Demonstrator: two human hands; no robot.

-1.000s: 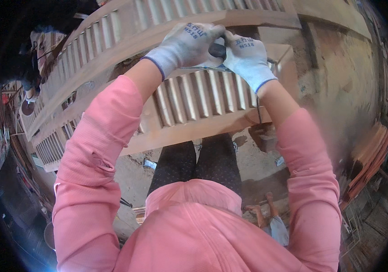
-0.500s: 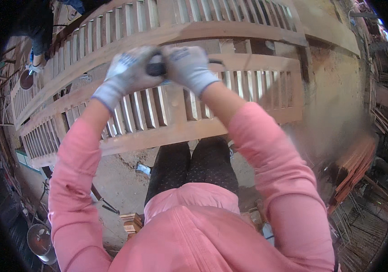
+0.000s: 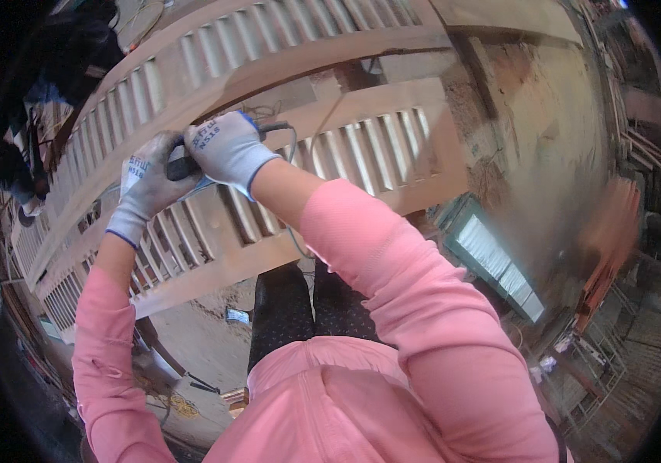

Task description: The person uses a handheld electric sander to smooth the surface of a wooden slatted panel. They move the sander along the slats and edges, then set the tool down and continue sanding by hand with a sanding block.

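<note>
Both my hands wear white gloves with blue cuffs. Between them is a dark, rounded power tool with a cord, which looks like a sander (image 3: 182, 167). My left hand (image 3: 147, 176) wraps its left end, while my right hand (image 3: 230, 150) grips it from above and the right. The tool is over the top rail of the nearer louvred wooden shutter panel (image 3: 269, 251); its underside is mostly hidden. From the right glove a dark cord (image 3: 293, 139) loops down across the slats. Another louvred panel (image 3: 330, 54) lies just beyond, side by side with this one.
At the upper left is another person (image 3: 56, 89) in dark clothes, close to the panels. A green-framed pane (image 3: 496, 247) lies right of the near panel. Reddish boards (image 3: 608, 239) are stacked farther right. A small blue-and-white packet (image 3: 238, 316) lies on the floor near my legs.
My hands and the tool have moved left and slightly down along the near panel. The view has shifted too, bringing the green-framed pane into sight.
</note>
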